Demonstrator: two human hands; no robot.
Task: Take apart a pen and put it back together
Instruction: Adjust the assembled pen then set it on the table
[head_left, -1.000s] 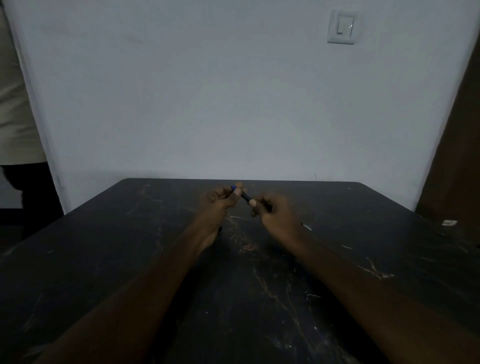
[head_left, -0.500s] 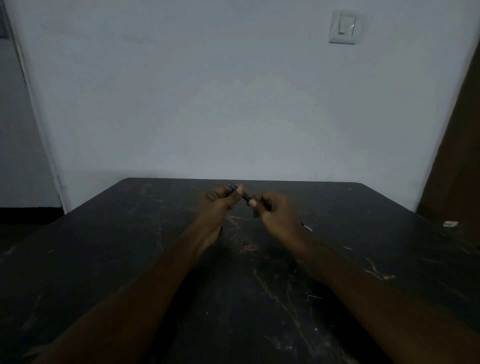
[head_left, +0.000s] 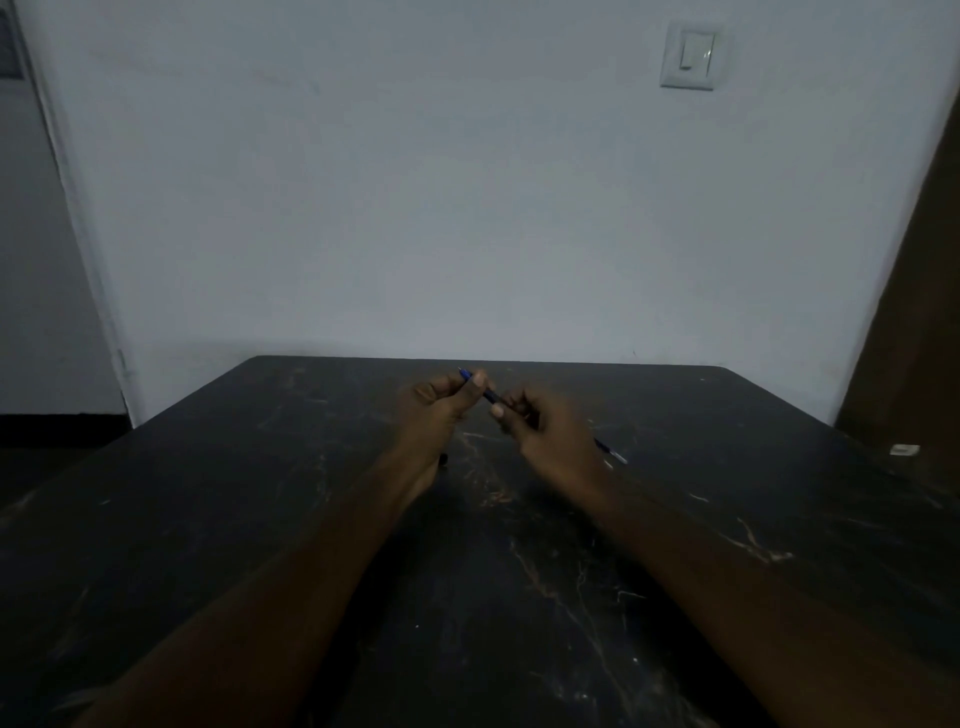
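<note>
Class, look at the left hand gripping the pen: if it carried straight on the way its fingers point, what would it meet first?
Probably the right hand. The left hand points its fingers rightward along the pen, and the other hand grips that same pen just beyond. Depth is unclear.

Dark table (head_left: 260, 519) bare left, right and near side of both forearms: open passage. Wall (head_left: 467, 208) closes far edge. Small white object (head_left: 904, 450) at far right.

Pen (head_left: 491, 398) mid-length hidden inside fingers (head_left: 511, 402)
</note>
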